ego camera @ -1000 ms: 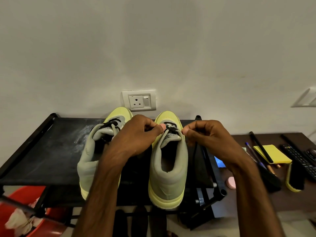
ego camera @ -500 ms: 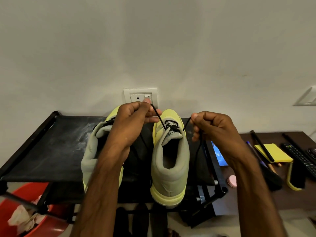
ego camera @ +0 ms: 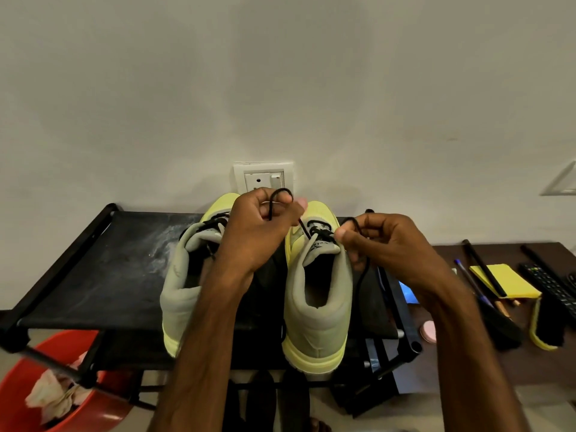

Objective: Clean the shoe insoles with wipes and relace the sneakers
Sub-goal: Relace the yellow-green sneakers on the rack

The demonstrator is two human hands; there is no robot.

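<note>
Left grip: the thumb and fingers of the left hand pinch one end of the black lace, and a small loop stands up above the knuckles.
Right grip: the right hand pinches the other end in a low loop by the thumb. The spare tail hangs toward 6 o'clock down the sneaker's side.
Change: half a second ago both ends ran straight and taut from the top eyelets. Now each end is folded into a loop.
Meaning: this looks like the bow, the last step of relacing this shoe.
Hand pose: both hands are knuckles up, with the forearms entering from 6 o'clock. From the knot, the left hand sits at 10 o'clock and the right at 3 o'clock.
Right sneaker: it stands heel toward the camera on the black shoe rack.
Left sneaker: it stands at 9 o'clock of the other, apparently laced and partly behind the left forearm.
Wipes: they lie crumpled in a red tub at 7 o'clock.
Worktop: at 3 o'clock, it carries a yellow notepad and a remote.
</note>
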